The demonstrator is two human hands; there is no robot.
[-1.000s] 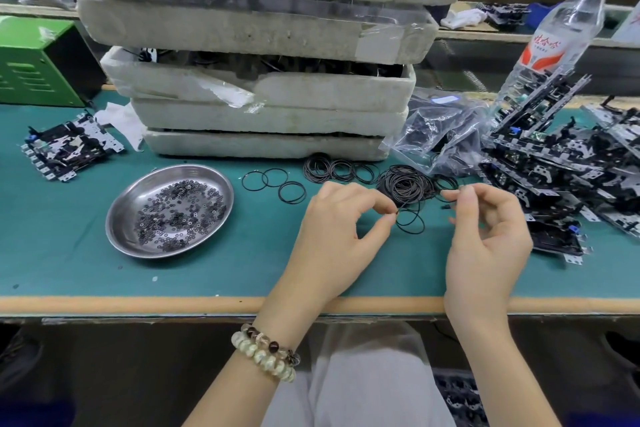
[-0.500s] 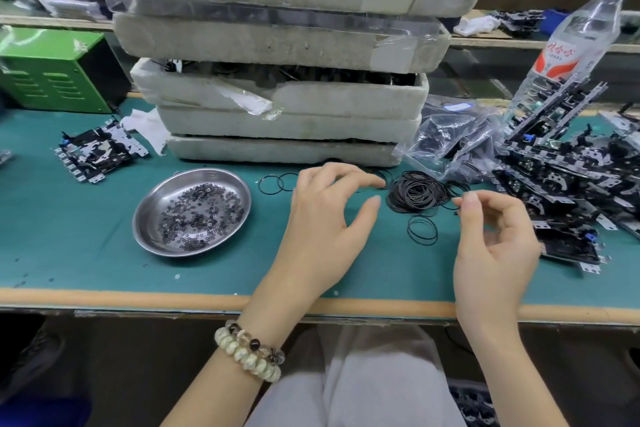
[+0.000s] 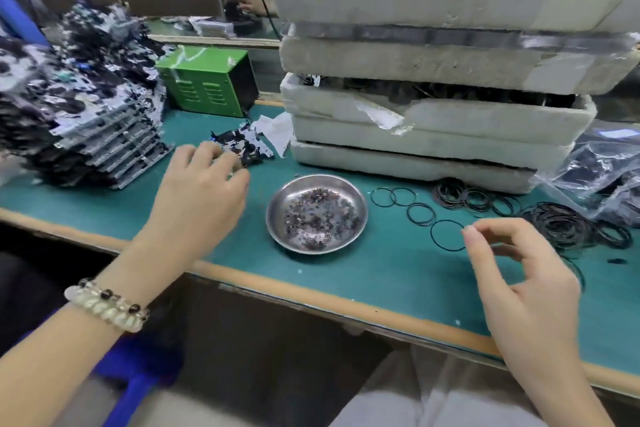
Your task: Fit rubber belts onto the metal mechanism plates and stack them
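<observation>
Head: green mat (image 3: 381,281), stacked foam trays (image 3: 433,121); right hand (image 3: 530,291) pinches belt (image 3: 446,220); left hand (image 3: 197,198) fingers (image 3: 221,163) at plate (image 3: 247,142), grip unclear.

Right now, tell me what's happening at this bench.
A person is fitting belts at a green bench. The left hand is at the near edge of a single mechanism plate lying by the foam trays; blur hides whether it grips. The right hand pinches one rubber belt at its fingertips, beside the loose belt pile. A stack of plates stands at the far left.
</observation>
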